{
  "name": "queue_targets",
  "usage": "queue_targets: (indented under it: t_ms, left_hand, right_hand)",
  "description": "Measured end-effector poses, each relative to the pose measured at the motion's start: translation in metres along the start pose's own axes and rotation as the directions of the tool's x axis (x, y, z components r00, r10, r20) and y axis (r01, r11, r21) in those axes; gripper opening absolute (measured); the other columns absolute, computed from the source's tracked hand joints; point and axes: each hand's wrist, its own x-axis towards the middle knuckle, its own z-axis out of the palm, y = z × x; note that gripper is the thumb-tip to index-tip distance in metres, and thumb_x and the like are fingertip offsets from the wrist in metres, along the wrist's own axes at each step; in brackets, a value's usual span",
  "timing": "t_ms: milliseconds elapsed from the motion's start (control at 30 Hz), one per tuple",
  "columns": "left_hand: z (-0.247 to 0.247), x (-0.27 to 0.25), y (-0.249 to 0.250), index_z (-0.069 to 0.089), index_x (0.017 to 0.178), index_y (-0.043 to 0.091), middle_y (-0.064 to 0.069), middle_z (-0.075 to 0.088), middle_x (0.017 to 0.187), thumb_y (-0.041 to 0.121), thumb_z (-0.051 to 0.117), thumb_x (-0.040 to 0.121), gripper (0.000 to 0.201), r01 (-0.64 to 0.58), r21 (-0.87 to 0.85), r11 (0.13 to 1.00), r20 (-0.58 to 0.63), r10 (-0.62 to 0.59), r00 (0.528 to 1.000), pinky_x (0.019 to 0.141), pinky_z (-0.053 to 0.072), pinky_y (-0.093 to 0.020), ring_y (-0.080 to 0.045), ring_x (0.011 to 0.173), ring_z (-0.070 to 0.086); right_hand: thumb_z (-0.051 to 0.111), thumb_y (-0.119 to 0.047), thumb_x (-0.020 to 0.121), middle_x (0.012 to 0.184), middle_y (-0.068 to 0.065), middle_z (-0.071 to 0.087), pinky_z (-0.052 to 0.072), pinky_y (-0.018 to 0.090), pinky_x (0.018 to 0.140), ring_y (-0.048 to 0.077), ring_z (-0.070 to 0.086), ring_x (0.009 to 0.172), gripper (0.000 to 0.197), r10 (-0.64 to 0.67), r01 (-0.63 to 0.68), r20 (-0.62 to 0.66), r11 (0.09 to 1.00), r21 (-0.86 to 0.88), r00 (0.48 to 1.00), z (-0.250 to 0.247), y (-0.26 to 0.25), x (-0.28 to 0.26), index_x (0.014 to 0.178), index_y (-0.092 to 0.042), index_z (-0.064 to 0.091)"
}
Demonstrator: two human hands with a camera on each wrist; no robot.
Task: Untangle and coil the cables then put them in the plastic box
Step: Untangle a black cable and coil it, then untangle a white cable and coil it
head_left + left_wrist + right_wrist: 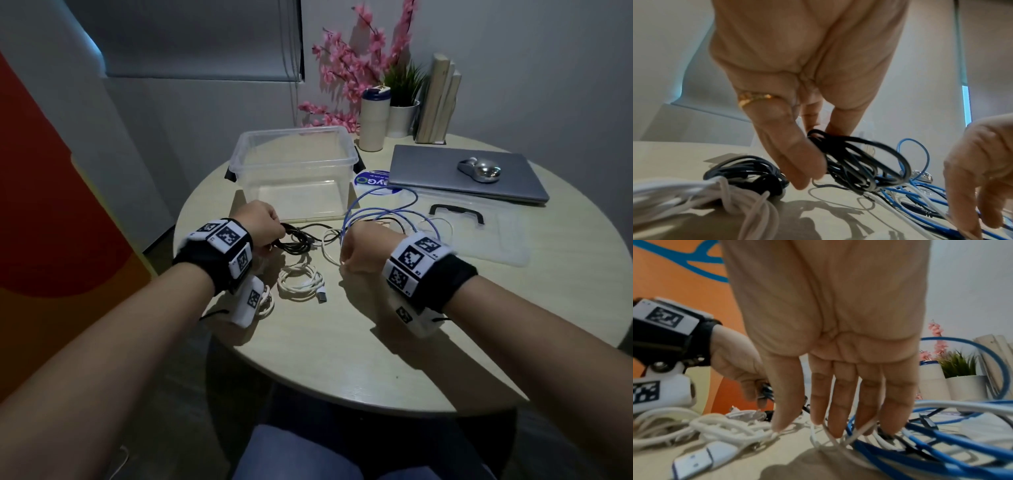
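My left hand (275, 236) (816, 155) pinches a bundle of black cable loops (301, 240) (863, 164) between thumb and fingers, just above the table in front of the clear plastic box (291, 164). The box holds nothing. My right hand (344, 260) (809, 426) points its straight fingers down onto a tangle of blue cable (376, 209) (941, 444) and thin white cable (330, 240) (824, 441); thumb and fingers stay apart. A white coil (301, 281) (731, 426) with a USB plug (694, 462) lies between my wrists. In the left wrist view, a dark coil (748, 172) and a tied white bundle (725, 194) lie near the hand.
The box's clear lid (479, 229) with a black handle lies flat to the right. Behind it a closed laptop (445, 178) carries a mouse (479, 169). A tumbler (373, 120), a potted plant (404, 113), pink flowers and books (436, 99) stand at the round table's back.
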Motion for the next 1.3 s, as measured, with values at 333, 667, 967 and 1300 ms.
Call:
queue_targets:
  t_ms: [333, 667, 967, 1300]
  left_hand:
    - [0.001, 0.004, 0.004, 0.068, 0.107, 0.002, -0.015, 0.069, 0.107, 0.041, 0.063, 0.088, 0.044, -0.016, 0.360, 0.933, 0.225, -0.070, 0.972, 0.090, 0.054, -0.039, -0.030, 0.098, 0.068]
    - [0.005, -0.013, 0.041, 0.060, 0.106, 0.010, -0.009, 0.066, 0.096, 0.050, 0.044, 0.095, 0.045, -0.207, -0.245, 0.947, 0.044, 0.224, 0.974, 0.068, 0.055, -0.035, -0.021, 0.079, 0.064]
    - [0.012, -0.028, 0.089, 0.052, 0.077, 0.013, -0.006, 0.061, 0.075, 0.009, 0.045, 0.099, 0.024, -0.407, -0.713, 0.571, -0.148, 0.445, 0.883, 0.048, 0.045, -0.014, -0.004, 0.050, 0.054]
    - [-0.004, -0.044, 0.106, 0.050, 0.083, 0.016, 0.002, 0.055, 0.073, 0.010, 0.033, 0.102, 0.027, -0.606, -0.720, 0.339, -0.305, 0.630, 0.714, 0.066, 0.046, -0.023, -0.007, 0.064, 0.051]
  right_hand:
    - [0.064, -0.016, 0.082, 0.085, 0.007, 0.061, 0.046, 0.027, 0.068, 0.023, 0.056, 0.076, 0.015, 0.050, -0.048, 0.009, 0.988, -0.146, 0.999, -0.006, 0.008, 0.004, 0.094, -0.009, 0.069]
    - [0.052, -0.015, 0.094, 0.089, 0.005, 0.071, 0.052, 0.038, 0.085, 0.023, 0.067, 0.090, 0.016, 0.079, 0.086, -0.290, 0.852, 0.516, 0.954, -0.054, 0.035, -0.012, 0.079, -0.019, 0.057]
    - [0.056, -0.008, 0.087, 0.087, 0.012, 0.070, 0.051, 0.049, 0.088, 0.034, 0.066, 0.091, 0.017, 0.053, 0.149, -0.309, 0.791, 0.593, 0.950, -0.052, 0.040, -0.023, 0.076, -0.019, 0.055]
    - [0.064, -0.021, 0.084, 0.080, 0.002, 0.055, 0.047, 0.034, 0.065, 0.019, 0.054, 0.070, 0.028, 0.254, 0.057, -0.424, 0.800, 0.598, 0.869, -0.050, 0.053, -0.021, 0.101, -0.015, 0.043]
